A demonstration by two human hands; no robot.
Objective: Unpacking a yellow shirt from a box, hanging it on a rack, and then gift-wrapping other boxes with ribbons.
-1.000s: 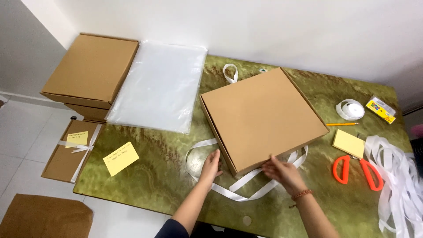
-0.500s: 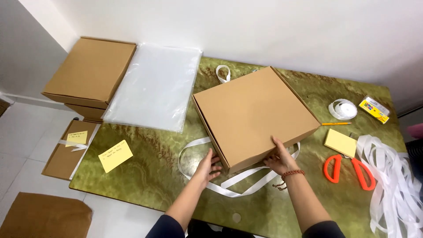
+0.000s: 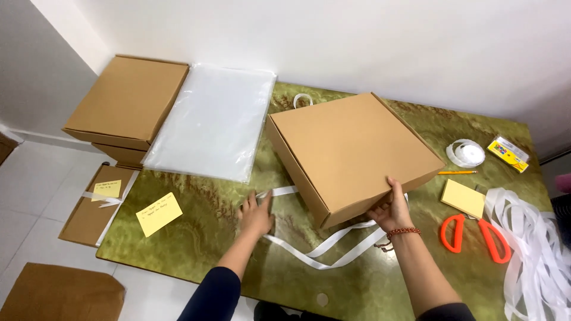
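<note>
A flat brown cardboard box (image 3: 351, 148) rests on the green marbled table (image 3: 196, 238), its near edge tilted up. My right hand (image 3: 389, 208) grips that near edge, thumb on top. My left hand (image 3: 257, 215) lies flat on the table, fingers spread, pressing a white ribbon (image 3: 324, 252) that runs under the box and loops out in front of it. Part of the ribbon is hidden beneath the box.
Clear plastic bags (image 3: 214, 122) lie at the back left beside stacked cardboard boxes (image 3: 128, 101). A yellow note (image 3: 159, 214) lies front left. On the right are orange scissors (image 3: 476, 235), a yellow notepad (image 3: 463, 198), a pencil (image 3: 457, 172), a tape roll (image 3: 465, 152) and piled white ribbon (image 3: 529, 249).
My right hand has lifted the box's near edge and the box has shifted. My left hand moved away from the box and now presses the ribbon flat on the table.
</note>
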